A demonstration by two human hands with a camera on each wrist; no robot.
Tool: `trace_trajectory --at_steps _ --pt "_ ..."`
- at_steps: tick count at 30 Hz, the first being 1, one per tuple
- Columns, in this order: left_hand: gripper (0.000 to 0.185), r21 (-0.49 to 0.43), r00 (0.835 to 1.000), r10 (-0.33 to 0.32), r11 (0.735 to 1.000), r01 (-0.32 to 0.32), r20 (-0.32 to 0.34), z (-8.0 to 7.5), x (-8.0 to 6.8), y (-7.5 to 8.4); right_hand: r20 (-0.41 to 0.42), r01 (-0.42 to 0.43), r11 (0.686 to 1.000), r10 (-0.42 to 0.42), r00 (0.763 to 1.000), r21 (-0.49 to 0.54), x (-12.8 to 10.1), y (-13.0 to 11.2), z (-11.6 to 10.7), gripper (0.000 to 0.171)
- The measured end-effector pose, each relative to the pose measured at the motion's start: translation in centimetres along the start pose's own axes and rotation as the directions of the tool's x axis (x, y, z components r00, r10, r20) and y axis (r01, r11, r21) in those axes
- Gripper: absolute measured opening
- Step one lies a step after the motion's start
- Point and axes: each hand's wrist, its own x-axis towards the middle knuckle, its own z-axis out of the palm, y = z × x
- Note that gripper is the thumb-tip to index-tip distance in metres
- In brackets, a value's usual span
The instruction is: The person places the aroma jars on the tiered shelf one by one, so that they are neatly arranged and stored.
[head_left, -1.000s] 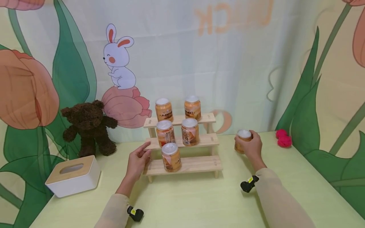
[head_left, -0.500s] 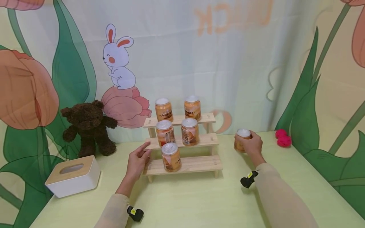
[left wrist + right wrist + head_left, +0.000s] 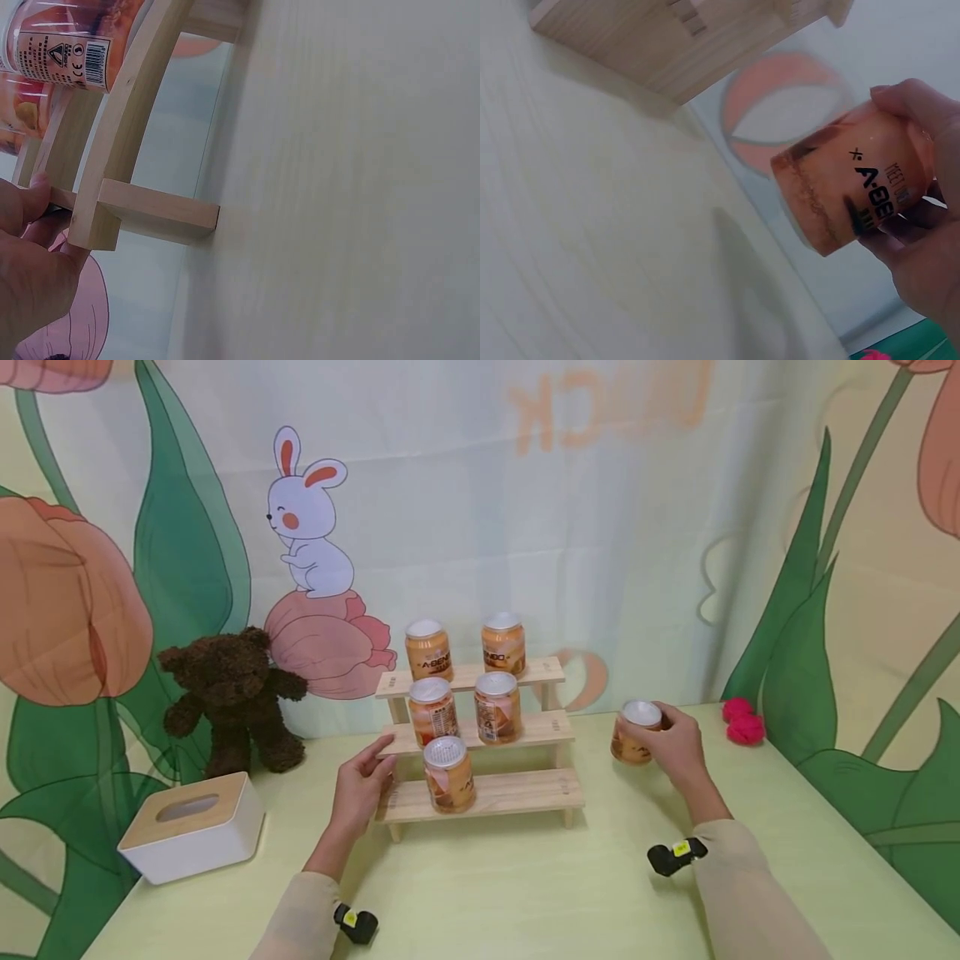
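Orange can (image 3: 636,733) right of 3-step wooden rack (image 3: 480,777), right hand (image 3: 675,745) wrapped round it, wrist view shows can lifted clear of table (image 3: 592,247), left hand (image 3: 362,781) fingers relaxed against rack's left end, 5 cans on rack.

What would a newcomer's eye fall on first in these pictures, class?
First, the three-step wooden rack at the middle of the table, with five orange cans on it: two on the top step, two on the middle, one on the lowest. To its right, the right hand grips a sixth orange can, while the left hand touches the rack's left end. A brown teddy bear sits at the left.
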Motion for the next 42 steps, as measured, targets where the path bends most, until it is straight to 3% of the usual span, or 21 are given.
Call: trace_trajectory --at_steps 12,18,26,37,42 --pt "0.039 0.018 1.0 0.002 1.0 -0.002 0.001 0.0 0.1 -0.1 0.133 0.107 0.994 -0.103 0.986 -0.028 -1.2 -3.7 -1.7 0.066" --pt "0.039 0.013 1.0 -0.006 1.0 0.006 0.006 0.0 0.1 -0.2 0.27 0.184 0.983 -0.184 0.945 0.027 -1.8 -5.9 -2.2 0.056" --pt "0.039 0.0 1.0 -0.006 1.0 0.006 0.001 -0.1 0.0 0.0 0.378 0.228 0.969 -0.246 0.893 0.092 -2.6 -8.4 -2.4 0.052" --pt "0.039 -0.005 1.0 0.0 1.0 0.0 0.008 -0.1 0.0 0.1 0.507 0.221 0.967 -0.256 0.823 0.129 -4.0 -10.0 0.9 0.052" --pt "0.039 -0.002 1.0 -0.008 1.0 0.008 0.007 0.0 0.1 0.0 0.537 0.218 0.968 -0.251 0.805 0.125 -4.5 -10.1 2.5 0.052"
